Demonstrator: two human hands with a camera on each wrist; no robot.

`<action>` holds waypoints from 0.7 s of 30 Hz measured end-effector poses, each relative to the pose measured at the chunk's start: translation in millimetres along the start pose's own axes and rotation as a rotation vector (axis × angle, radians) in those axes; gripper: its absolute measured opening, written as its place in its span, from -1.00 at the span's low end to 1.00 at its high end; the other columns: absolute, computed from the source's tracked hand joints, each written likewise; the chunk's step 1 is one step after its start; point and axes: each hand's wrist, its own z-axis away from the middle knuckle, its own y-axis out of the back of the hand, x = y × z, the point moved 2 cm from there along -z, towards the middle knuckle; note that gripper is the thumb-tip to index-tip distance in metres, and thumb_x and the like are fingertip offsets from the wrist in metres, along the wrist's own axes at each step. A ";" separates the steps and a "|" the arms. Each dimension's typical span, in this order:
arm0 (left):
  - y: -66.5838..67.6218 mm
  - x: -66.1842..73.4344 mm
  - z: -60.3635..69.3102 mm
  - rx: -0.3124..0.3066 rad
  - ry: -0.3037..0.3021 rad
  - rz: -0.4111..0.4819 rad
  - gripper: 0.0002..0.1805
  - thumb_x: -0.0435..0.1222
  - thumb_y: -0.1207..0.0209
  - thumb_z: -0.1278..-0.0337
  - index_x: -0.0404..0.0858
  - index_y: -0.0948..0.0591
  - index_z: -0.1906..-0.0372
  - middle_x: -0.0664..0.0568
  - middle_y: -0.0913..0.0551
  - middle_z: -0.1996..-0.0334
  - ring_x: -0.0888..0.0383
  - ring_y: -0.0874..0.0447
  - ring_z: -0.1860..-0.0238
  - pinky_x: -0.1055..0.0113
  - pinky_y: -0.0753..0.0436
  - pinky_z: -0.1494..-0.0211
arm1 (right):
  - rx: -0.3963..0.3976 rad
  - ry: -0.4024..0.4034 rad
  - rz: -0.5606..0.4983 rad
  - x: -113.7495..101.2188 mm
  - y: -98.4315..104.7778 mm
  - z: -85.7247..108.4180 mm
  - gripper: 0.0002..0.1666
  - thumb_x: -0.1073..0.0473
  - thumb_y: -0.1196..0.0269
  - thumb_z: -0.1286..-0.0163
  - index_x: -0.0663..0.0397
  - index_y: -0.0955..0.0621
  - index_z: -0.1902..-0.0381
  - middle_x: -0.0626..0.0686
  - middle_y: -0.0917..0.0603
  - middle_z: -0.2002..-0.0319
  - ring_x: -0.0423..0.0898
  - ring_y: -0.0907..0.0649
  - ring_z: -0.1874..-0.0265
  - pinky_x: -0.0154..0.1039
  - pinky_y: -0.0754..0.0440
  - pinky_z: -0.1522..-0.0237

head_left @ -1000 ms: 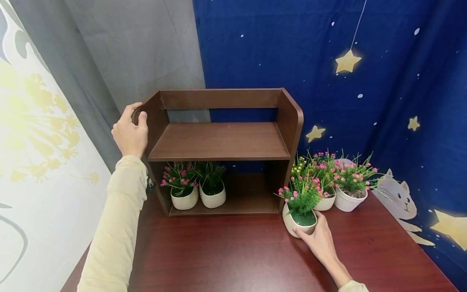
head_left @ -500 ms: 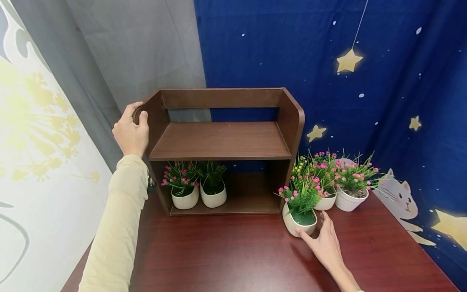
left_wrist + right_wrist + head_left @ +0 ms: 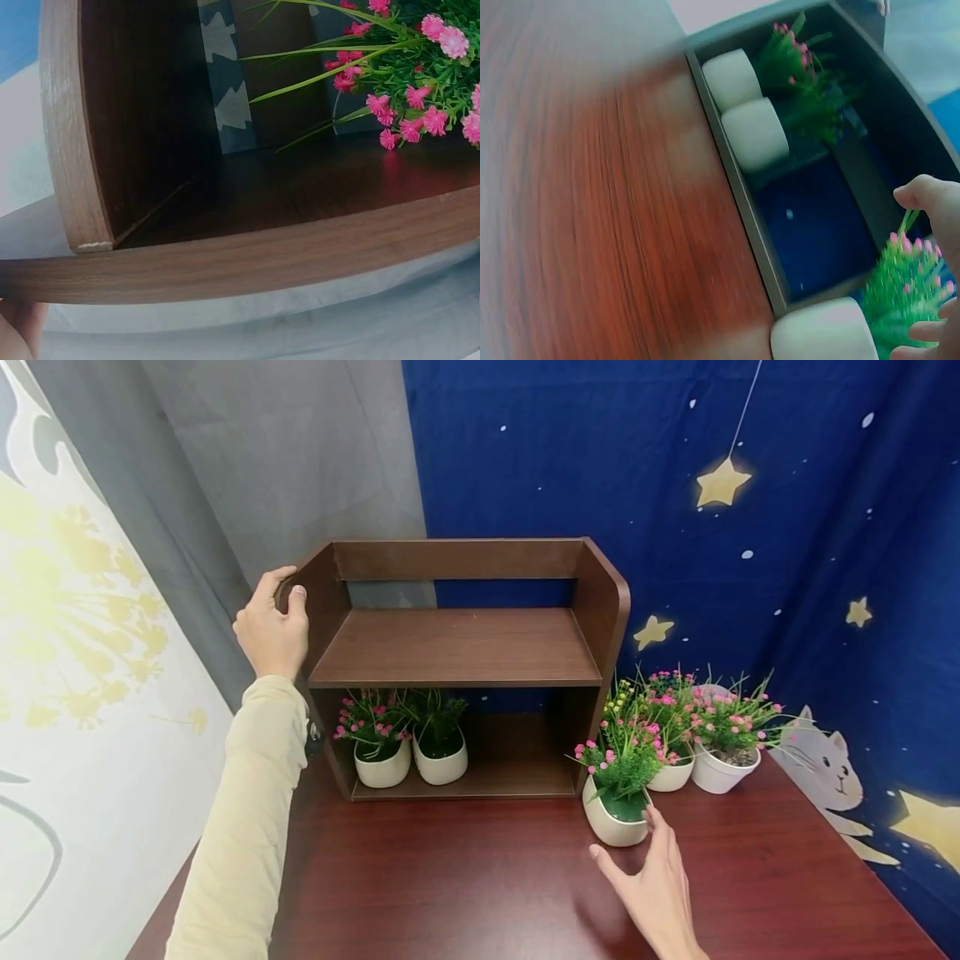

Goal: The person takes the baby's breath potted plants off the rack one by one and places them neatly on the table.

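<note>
My left hand (image 3: 272,631) grips the top of the left side panel of a dark brown two-tier wooden shelf (image 3: 457,647). In the left wrist view only a bit of that hand (image 3: 22,330) shows at the lower left corner. My right hand (image 3: 652,885), thumb and fingers spread apart, is just in front of a potted flower plant (image 3: 615,822) with pink blooms and a cream pot. This pot stands on the table by the shelf's right front corner. Two more potted plants, one pink-flowered (image 3: 382,768) and one mostly green (image 3: 441,764), sit on the lower tier's left half.
Behind the front pot, a cream-potted plant (image 3: 671,777) and a white-potted pink plant (image 3: 723,772) stand right of the shelf; yellow flowers show among them. The reddish-brown table (image 3: 450,885) extends forward. A starry blue curtain (image 3: 810,568) and grey curtain (image 3: 247,460) hang behind.
My right hand has let go of the front potted plant and drawn back toward me, its fingers parting. That pot stays where it was. The left hand keeps its grip on the shelf.
</note>
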 end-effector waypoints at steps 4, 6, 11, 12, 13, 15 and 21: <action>0.6 -1.1 -0.2 0.014 0.004 -0.011 -0.68 -0.12 -0.02 -0.23 -0.02 -0.62 -0.02 0.02 -0.68 0.13 -0.14 -0.46 0.51 0.04 -0.33 0.21 | -0.034 0.035 -0.029 -14.5 -12.8 6.3 0.14 -0.14 -0.47 0.10 0.15 -0.18 -0.34 0.16 -0.40 -0.16 0.13 -0.43 -0.10 0.13 -0.36 0.04; 0.3 -1.4 -0.3 0.011 0.003 -0.011 -0.68 -0.12 -0.02 -0.23 -0.02 -0.62 -0.02 0.02 -0.68 0.13 -0.15 -0.47 0.50 0.03 -0.33 0.21 | -0.054 0.055 -0.034 -20.7 -21.3 9.5 0.15 -0.16 -0.48 0.12 0.14 -0.18 -0.34 0.15 -0.39 -0.18 0.11 -0.42 -0.12 0.13 -0.36 0.01; -0.8 -1.3 0.0 -0.011 0.013 0.004 -0.67 -0.11 -0.02 -0.22 -0.02 -0.62 -0.03 0.04 -0.67 0.10 -0.18 -0.52 0.42 -0.01 -0.33 0.11 | -0.113 0.117 -0.064 -36.8 -45.1 13.0 0.15 -0.18 -0.47 0.13 0.14 -0.21 -0.33 0.12 -0.41 -0.18 0.07 -0.44 -0.12 0.07 -0.38 -0.03; -0.9 -1.2 0.2 -0.009 0.015 0.003 -0.67 -0.11 -0.02 -0.23 -0.02 -0.62 -0.03 0.04 -0.67 0.10 -0.18 -0.52 0.42 -0.01 -0.34 0.12 | -0.123 0.132 -0.070 -40.4 -50.0 12.9 0.15 -0.19 -0.47 0.13 0.14 -0.21 -0.33 0.11 -0.42 -0.17 0.06 -0.45 -0.11 0.06 -0.39 -0.03; -1.1 -1.2 0.3 -0.007 0.015 0.003 -0.67 -0.12 -0.02 -0.23 -0.02 -0.62 -0.03 0.04 -0.67 0.10 -0.18 -0.51 0.42 -0.01 -0.33 0.12 | -0.133 0.146 -0.079 -44.3 -55.1 12.5 0.14 -0.20 -0.46 0.12 0.13 -0.21 -0.32 0.10 -0.43 -0.16 0.06 -0.46 -0.10 0.06 -0.40 -0.02; -1.3 -1.0 0.3 -0.002 0.015 0.001 -0.68 -0.12 -0.02 -0.23 -0.02 -0.62 -0.02 0.04 -0.67 0.11 -0.17 -0.51 0.43 0.01 -0.34 0.14 | -0.147 0.171 -0.083 -51.5 -65.0 11.4 0.14 -0.23 -0.45 0.12 0.12 -0.22 -0.32 0.08 -0.44 -0.14 0.05 -0.47 -0.09 0.04 -0.42 0.00; -0.4 -0.3 -0.1 -0.001 0.009 0.006 -0.68 -0.11 -0.04 -0.21 -0.02 -0.63 -0.01 0.05 -0.68 0.12 -0.18 -0.55 0.39 0.00 -0.35 0.16 | -0.185 0.213 -0.108 -68.5 -92.0 2.8 0.10 -0.21 -0.43 0.11 0.16 -0.24 -0.30 0.07 -0.45 -0.12 0.06 -0.49 -0.07 0.02 -0.44 0.01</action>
